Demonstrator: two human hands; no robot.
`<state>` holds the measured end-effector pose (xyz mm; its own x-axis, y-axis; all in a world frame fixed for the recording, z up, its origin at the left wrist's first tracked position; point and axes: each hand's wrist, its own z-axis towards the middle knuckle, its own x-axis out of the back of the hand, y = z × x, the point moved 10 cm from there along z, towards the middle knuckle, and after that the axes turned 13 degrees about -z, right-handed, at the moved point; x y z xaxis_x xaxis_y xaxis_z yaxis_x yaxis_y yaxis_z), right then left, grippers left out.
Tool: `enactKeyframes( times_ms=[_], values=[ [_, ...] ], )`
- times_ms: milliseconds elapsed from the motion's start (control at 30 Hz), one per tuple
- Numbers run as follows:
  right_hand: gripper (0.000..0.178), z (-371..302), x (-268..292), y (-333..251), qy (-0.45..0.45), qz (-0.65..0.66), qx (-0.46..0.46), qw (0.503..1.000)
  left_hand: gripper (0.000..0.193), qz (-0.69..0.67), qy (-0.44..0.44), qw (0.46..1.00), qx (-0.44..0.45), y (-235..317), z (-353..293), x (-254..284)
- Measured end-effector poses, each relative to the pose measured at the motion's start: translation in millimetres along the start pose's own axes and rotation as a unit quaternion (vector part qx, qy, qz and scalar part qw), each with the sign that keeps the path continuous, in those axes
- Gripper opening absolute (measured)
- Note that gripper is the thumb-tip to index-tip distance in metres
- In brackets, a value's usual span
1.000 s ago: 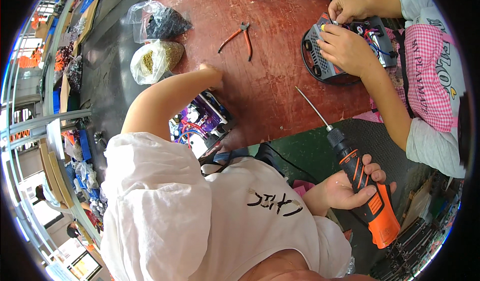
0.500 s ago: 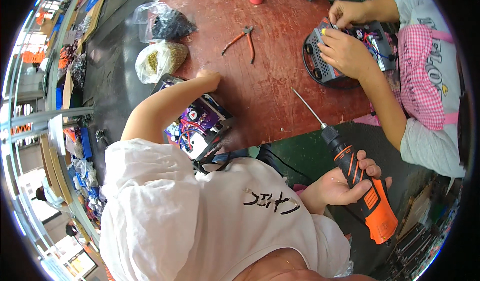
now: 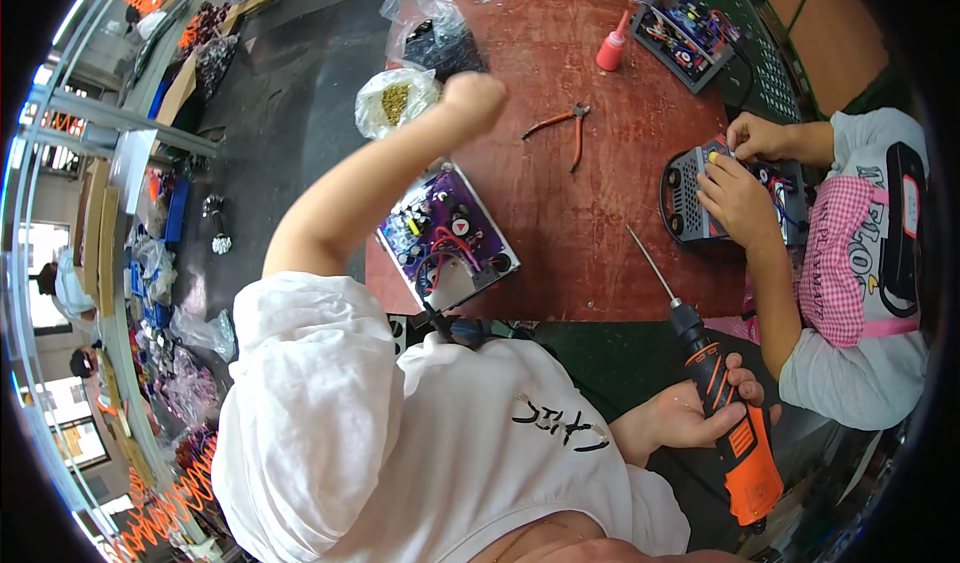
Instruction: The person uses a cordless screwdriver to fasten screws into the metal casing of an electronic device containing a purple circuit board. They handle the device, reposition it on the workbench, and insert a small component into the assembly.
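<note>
My right hand is wrapped round an orange and black electric screwdriver, its long thin bit pointing away over the near edge of the table. My left arm stretches across an open device with a purple circuit board, red and black wires and a white panel. Motion blurs my left hand, which is beside a bag of black parts and a bag of small gold-coloured parts. Its fingers point away and are hidden, so whatever it may hold does not show.
Orange-handled pliers lie opened on the red tabletop. Beyond them stand a red squeeze bottle and another open device. At the right, a co-worker's hands work on a grey vented device.
My left hand has moved from beside the open device to the bags. The whole scene has shifted right and down in view. The screwdriver stays in my right hand.
</note>
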<state>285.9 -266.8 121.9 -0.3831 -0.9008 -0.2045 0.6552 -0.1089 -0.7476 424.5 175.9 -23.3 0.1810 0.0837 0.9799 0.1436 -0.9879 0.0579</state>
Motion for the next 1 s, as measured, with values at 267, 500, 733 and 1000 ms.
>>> enactKeyframes(
  times_ms=[267,500,733,1000],
  values=[
    [0.049,-7.9,-33.3,-21.6,-0.044,0.044,-0.002,0.998,0.032,-0.193,0.109,0.959,0.177,-167.6,-80.0,20.3],
    [0.051,-17.0,-39.0,-32.5,-0.014,0.145,0.006,0.989,0.043,-0.619,0.279,0.732,0.051,-151.0,-235.5,-33.8],
    [0.061,-61.5,-110.7,-60.1,-0.093,0.263,-0.006,0.96,0.028,-0.665,0.355,0.649,0.099,-137.8,-241.0,-97.0],
    [0.064,-103.3,-143.4,-67.0,-0.239,0.35,-0.005,0.906,0.036,-0.665,0.392,0.629,0.096,-133.4,-245.9,-104.4]
  ],
)
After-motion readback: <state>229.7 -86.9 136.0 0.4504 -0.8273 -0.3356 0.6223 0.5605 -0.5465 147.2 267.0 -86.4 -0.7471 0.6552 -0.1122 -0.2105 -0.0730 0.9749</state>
